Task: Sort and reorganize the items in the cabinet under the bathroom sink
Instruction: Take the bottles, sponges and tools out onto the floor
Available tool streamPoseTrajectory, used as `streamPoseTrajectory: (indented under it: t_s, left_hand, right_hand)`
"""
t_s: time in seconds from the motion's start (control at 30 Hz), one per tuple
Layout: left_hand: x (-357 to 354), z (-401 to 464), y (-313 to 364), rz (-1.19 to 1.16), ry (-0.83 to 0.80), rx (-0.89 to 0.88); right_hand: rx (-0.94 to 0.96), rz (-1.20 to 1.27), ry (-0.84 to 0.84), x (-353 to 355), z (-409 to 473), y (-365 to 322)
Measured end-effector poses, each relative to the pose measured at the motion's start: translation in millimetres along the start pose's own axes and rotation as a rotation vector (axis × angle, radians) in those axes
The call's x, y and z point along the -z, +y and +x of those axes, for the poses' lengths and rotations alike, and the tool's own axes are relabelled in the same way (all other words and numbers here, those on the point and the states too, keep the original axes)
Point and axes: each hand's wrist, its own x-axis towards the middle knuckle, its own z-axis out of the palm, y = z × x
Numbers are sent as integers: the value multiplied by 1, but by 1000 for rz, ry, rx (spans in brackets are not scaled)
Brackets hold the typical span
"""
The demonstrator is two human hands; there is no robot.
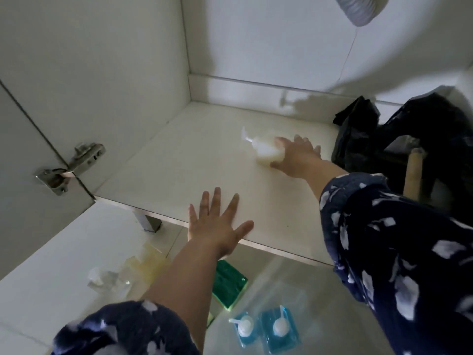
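Two blue pump bottles and a green sponge wait on the floor below the left hand, which lies flat and empty on the cabinet floor. Beyond it, the right hand wraps a tilted white pump bottle; set down carelessly it could topple, or knock the black bags just beside that hand

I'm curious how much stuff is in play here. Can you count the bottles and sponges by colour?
White pump bottle: 1
Blue pump bottles: 2
Yellowish bottle, blurred: 1
Clear bottle, blurred: 1
Green sponge: 1
Total: 6
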Motion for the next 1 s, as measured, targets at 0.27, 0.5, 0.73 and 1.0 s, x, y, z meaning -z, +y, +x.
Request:
streamPoseTrajectory:
  t_s: [0.27, 0.5, 0.73, 1.0]
  left_hand:
    - [0, -1, 0, -38, -4, 2]
    - [26, 5, 0, -228, -113, 39]
    - [61, -19, -3, -1226, 135, -19]
    - [62, -52, -49, -1410, 258, 109]
  right_hand:
    - [-34, 174, 99, -11, 11, -1]
    - [67, 479, 129, -11, -30, -16]
    - [80, 1269, -317, -9, -79, -28]
    - [116, 615, -214, -44, -107, -61]
